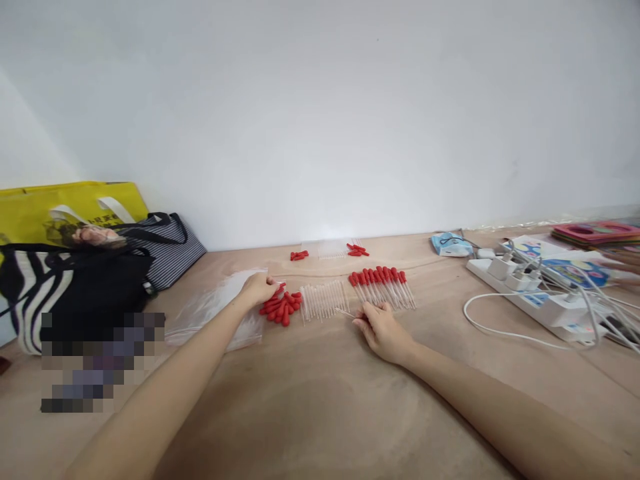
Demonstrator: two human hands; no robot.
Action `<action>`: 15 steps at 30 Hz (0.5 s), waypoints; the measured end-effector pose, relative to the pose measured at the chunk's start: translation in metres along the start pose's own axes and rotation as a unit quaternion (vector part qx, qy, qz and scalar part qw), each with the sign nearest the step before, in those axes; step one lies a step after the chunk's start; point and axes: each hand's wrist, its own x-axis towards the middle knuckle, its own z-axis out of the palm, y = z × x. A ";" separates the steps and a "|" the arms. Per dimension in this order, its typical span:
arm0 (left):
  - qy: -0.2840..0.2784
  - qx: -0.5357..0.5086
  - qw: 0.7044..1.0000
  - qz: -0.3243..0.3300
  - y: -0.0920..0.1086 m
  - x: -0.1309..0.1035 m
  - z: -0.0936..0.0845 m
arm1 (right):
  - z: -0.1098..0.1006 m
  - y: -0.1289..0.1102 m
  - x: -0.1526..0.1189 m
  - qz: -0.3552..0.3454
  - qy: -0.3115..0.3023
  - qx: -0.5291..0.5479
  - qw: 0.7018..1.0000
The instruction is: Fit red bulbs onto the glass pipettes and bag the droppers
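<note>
My left hand [257,289] is at the upper left edge of a pile of red rubber dropper bulbs [284,311], its fingers closed on one bulb [281,287]. Between the thumb and fingers of my right hand [383,327] is a thin clear dropper tube [345,312], its free end pointing left. A row of bare clear tubes [323,300] lies side by side between my hands. Just beyond my right hand, several droppers with red bulbs [383,283] on their tubes lie in a row.
Clear plastic bags [215,303] lie left of the pile. Farther back are small groups of red bulbs [358,250] and tubes [332,249]. A power strip [530,300] with white cables and a blue mask [451,245] lie right; bags [75,293] stand left. Another person's hand [623,267] shows far right.
</note>
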 end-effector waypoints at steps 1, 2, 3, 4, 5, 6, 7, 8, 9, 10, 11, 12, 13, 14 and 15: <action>0.016 -0.006 1.000 0.012 0.002 -0.005 -0.002 | 0.000 0.000 0.000 -0.003 0.003 0.004 1.000; 0.032 -0.011 0.999 0.025 0.005 -0.013 -0.003 | 0.000 0.000 0.001 -0.006 0.007 0.010 1.000; 0.045 -0.023 0.998 0.046 0.007 -0.022 -0.004 | 0.001 0.000 0.001 -0.009 0.013 0.018 1.000; 0.054 -0.036 0.996 0.067 0.010 -0.033 -0.003 | 0.001 0.000 0.001 -0.010 0.020 0.028 0.999; 0.054 -0.054 0.993 0.094 0.013 -0.045 0.000 | 0.002 0.000 0.002 -0.010 0.026 0.038 0.999; 0.045 -0.105 0.982 0.149 0.015 -0.058 0.004 | 0.002 0.000 0.002 -0.010 0.033 0.047 0.998; 0.037 -0.150 0.969 0.191 0.017 -0.071 0.009 | 0.002 0.000 0.002 -0.009 0.039 0.054 0.998; 0.029 -0.173 0.957 0.231 0.019 -0.083 0.015 | 0.002 -0.001 0.002 -0.010 0.044 0.061 0.997; 0.033 -0.176 0.949 0.260 0.021 -0.093 0.022 | 0.002 -0.001 0.002 -0.014 0.049 0.065 0.997; 0.032 -0.168 0.945 0.278 0.022 -0.101 0.028 | 0.002 -0.002 0.002 -0.021 0.054 0.068 0.996; 0.027 -0.163 0.943 0.288 0.023 -0.107 0.034 | 0.002 -0.003 0.002 -0.030 0.057 0.068 0.996; 0.020 -0.159 0.943 0.293 0.023 -0.111 0.039 | 0.002 -0.003 0.001 -0.039 0.058 0.066 0.995; 0.013 -0.156 0.943 0.294 0.023 -0.113 0.043 | 0.002 -0.004 0.001 -0.048 0.054 0.062 0.995; 0.005 -0.155 0.944 0.292 0.024 -0.115 0.046 | 0.001 -0.005 0.001 -0.055 0.046 0.056 0.996; -0.001 -0.154 0.944 0.290 0.024 -0.115 0.047 | 0.001 -0.006 0.001 -0.059 0.036 0.050 0.996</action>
